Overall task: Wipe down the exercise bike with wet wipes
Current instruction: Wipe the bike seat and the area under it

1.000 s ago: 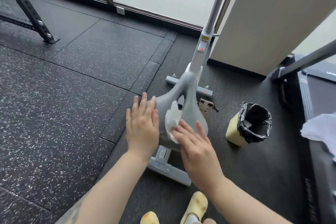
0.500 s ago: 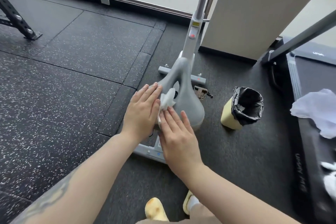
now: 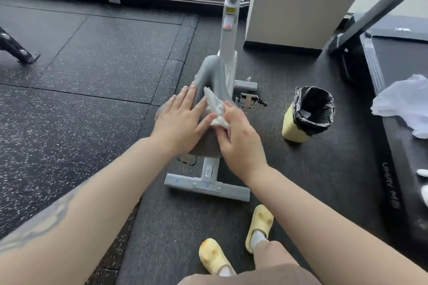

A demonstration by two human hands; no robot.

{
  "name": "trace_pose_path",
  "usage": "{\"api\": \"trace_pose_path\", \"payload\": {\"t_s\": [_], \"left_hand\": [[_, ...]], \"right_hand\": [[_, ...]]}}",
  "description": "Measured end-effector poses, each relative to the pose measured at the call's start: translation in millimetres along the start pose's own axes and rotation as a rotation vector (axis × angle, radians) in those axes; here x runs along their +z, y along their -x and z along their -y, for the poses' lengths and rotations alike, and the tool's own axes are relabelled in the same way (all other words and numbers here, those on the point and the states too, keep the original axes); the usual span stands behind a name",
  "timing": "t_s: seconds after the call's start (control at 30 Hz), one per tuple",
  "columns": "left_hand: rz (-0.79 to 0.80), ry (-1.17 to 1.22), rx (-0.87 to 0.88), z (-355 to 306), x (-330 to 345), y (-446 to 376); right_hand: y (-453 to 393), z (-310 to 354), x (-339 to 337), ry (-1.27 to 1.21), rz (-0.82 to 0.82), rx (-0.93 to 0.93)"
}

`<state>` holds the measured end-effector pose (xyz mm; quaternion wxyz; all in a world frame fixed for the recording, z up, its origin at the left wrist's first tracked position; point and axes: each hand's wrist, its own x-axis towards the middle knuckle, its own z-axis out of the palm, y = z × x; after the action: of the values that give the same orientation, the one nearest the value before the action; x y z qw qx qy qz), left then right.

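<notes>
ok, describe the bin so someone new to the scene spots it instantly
Start at the grey exercise bike mid-frame, then look along the dark floor to its right, toward the treadmill. The bin stands between them: a small pale-yellow tub with a black bag folded over its rim, the only lined container on the floor.
</notes>
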<state>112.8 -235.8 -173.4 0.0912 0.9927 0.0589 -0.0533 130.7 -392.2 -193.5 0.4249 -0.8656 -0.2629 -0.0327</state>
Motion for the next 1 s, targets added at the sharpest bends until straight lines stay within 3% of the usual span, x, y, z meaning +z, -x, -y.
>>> {"api": "trace_pose_path", "payload": {"t_s": [0.1, 0.23, 0.5, 0.63, 0.7, 0.8, 0.9, 1.0], "left_hand": [[0.01, -0.009, 0.079, -8.4, -2.5, -13.9], [-0.01, -0.051, 0.307, -24.0, 1.2, -21.3], [-0.064, 0.021, 0.334, -26.1, 5.0, -22.3], [-0.099, 0.023, 0.353, -25.2, 5.1, -22.8], [-0.106, 0.032, 0.342, -25.2, 5.5, -22.0], [-0.122, 0.03, 0.327, -26.3, 6.8, -21.6], [-0.128, 0.028, 0.32, -26.9, 6.6, -21.5], [-0.125, 0.033, 0.305, -28.4, 6.5, -21.3]], "right_hand": [[-6.3, -11.1, 0.0, -0.002, -0.027, 0.005], [20.0, -24.5, 1.2, -0.181, -0.192, 0.301], [72.0, 20.0, 54.2, -0.486, -0.389, 0.359], [3.0, -14.0, 39.0, -0.893, -0.325, 0.762], [-5.8, -22.3, 33.6, -1.021, -0.301, 0.829], [31.7, 20.1, 39.0, -1.057, -0.347, 0.759], [56.6, 64.5, 50.8, -0.92, -0.267, 0.752], [25.0, 43.0, 52.7, -0.927, -0.395, 0.881]]}}
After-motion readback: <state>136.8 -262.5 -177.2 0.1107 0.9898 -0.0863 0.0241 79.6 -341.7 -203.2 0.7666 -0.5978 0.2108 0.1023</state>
